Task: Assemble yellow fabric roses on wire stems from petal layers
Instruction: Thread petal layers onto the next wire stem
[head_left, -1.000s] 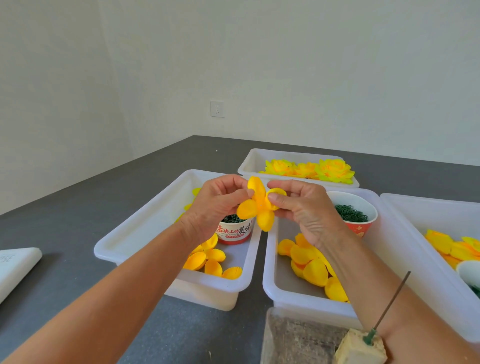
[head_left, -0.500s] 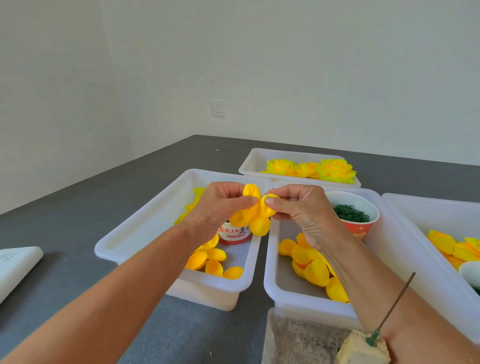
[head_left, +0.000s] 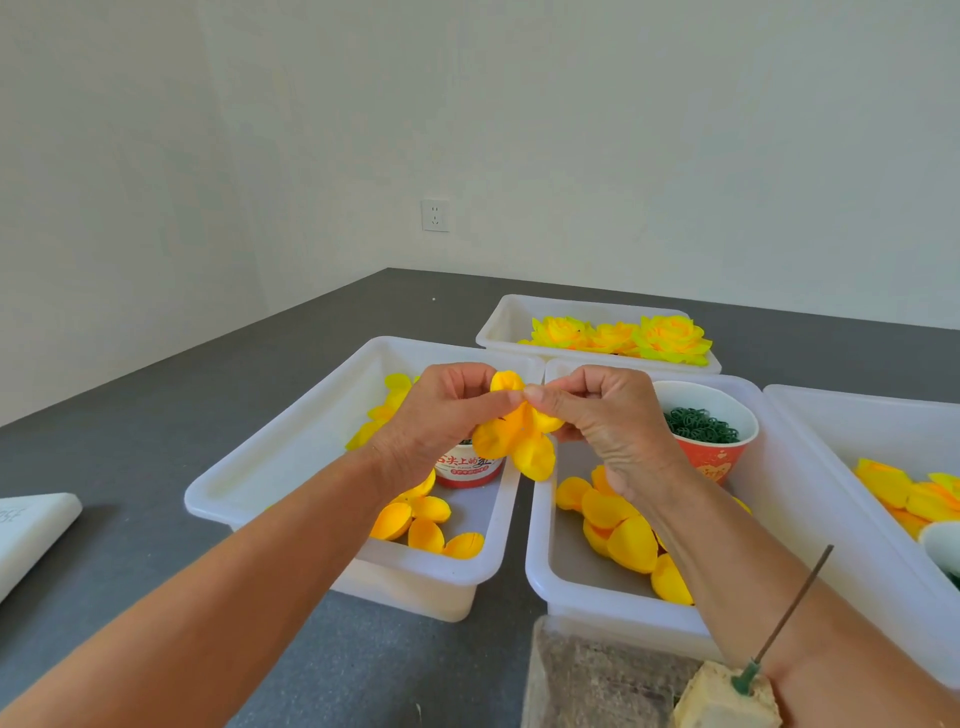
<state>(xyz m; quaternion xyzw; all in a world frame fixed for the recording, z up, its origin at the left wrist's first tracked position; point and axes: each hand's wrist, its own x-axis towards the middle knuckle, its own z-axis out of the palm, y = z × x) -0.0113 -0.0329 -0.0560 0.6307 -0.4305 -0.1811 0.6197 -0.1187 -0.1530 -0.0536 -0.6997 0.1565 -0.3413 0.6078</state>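
A yellow petal layer (head_left: 519, 434) hangs between my two hands above the gap between two white bins. My left hand (head_left: 441, 415) pinches it from the left, my right hand (head_left: 602, 415) from the right, thumbs meeting at its top. Loose yellow petal layers lie in the left bin (head_left: 426, 519) and in the middle bin (head_left: 623, 535). A thin wire stem (head_left: 789, 613) stands tilted in a foam block (head_left: 727, 701) at the bottom right. Finished yellow roses (head_left: 623, 338) fill the far bin.
A red paper cup (head_left: 467, 467) sits in the left bin, a red bowl of green rings (head_left: 706, 426) in the middle bin. More petals (head_left: 909, 493) lie in a right bin. A white pad (head_left: 31, 530) rests at the left of the grey table (head_left: 156, 415).
The petal layer, spread open a second ago, is now folded together and pinched tighter between both hands. Both hands have closed toward each other.
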